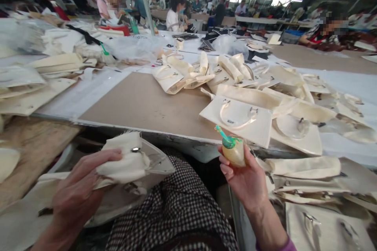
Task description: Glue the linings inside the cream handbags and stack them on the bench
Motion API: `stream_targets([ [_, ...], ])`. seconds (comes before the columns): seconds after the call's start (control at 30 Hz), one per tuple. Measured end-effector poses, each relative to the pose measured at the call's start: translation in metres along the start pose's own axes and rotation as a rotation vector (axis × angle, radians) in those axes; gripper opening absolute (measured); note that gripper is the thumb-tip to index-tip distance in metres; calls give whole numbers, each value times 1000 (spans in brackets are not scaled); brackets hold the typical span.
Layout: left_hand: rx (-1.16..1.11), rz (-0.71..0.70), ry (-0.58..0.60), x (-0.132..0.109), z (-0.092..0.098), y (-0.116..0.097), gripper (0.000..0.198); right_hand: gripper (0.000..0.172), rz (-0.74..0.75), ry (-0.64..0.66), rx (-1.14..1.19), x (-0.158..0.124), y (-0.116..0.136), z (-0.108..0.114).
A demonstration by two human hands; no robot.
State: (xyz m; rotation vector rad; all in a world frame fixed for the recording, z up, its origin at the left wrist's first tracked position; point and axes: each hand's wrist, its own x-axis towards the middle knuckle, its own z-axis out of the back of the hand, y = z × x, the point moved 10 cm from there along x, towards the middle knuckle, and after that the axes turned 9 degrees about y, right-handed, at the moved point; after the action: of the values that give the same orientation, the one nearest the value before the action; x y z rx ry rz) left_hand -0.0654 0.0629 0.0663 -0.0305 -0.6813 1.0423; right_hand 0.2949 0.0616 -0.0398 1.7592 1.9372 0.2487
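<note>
My right hand [244, 178] is wrapped round a small yellowish squeeze bottle [235, 156] with a green cap and a thin green nozzle, held upright in front of the table edge. It looks like a glue bottle, but no label shows. Above my lap, my left hand [79, 184] grips a cream fabric bag piece [125, 164] with a small metal fitting on it. The fingertips lie over the cloth, and the thumb is mostly hidden. Beyond the bottle, a cream bag panel [235, 119] with a curved handle lies on the table.
Cream bag parts are heaped along the table [141, 106], whose brown sheet reaches the near edge. More bag pieces [326, 219] lie at my right, and others [23, 90] at far left. Clear plastic [138, 45] sits farther back. Several people work at tables beyond.
</note>
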Motion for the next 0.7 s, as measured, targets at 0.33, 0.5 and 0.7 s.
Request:
stream_targets([
  [0.33,-168,81,114,-15,-48,-16,20,33,-111,-55,-59,-7,-21,8],
  [0.5,-376,490,109,-38,-41,18,18,35,-95,-81,-402,-20,-18,12],
  [0.7,-644,595,199,-58,-53,21,18,57,-164,-58,-859,-18,-12,32],
])
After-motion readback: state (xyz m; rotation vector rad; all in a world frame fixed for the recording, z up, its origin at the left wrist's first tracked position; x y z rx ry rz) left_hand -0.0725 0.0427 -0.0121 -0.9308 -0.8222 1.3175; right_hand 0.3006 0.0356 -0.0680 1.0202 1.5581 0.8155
